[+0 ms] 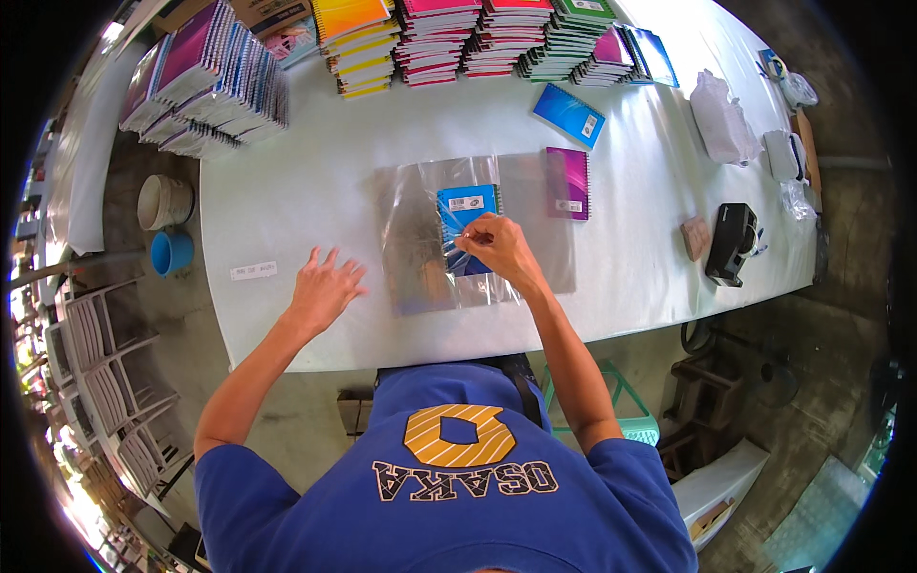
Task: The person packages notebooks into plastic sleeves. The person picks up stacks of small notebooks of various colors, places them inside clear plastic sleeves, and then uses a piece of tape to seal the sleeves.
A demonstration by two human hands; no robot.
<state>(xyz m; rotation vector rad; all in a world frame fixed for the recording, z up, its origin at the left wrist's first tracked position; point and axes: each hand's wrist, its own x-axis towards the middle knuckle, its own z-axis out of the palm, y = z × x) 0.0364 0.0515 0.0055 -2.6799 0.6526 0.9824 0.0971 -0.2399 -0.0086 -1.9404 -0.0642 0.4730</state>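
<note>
A blue spiral notebook (468, 202) with a white label lies on clear plastic sheeting (406, 229) in front of me. Whether a layer of plastic also covers the notebook, I cannot tell. My right hand (499, 250) is over the notebook, fingertips pinched together at its middle; what they hold is too small to make out. To the left of the plastic, my left hand (323, 291) has its fingers spread and holds nothing. A purple spiral notebook (569, 183) rests at the plastic's right edge, and another blue notebook (570, 116) lies slantwise beyond it.
Tall stacks of notebooks (435, 43) line the far edge, with a wrapped purple pile (205, 81) at far left. Rightward are a black tape dispenser (728, 245), a brown block (695, 238) and crumpled plastic (723, 119). A paper strip (253, 271) lies left; a green stool (626, 406) stands below.
</note>
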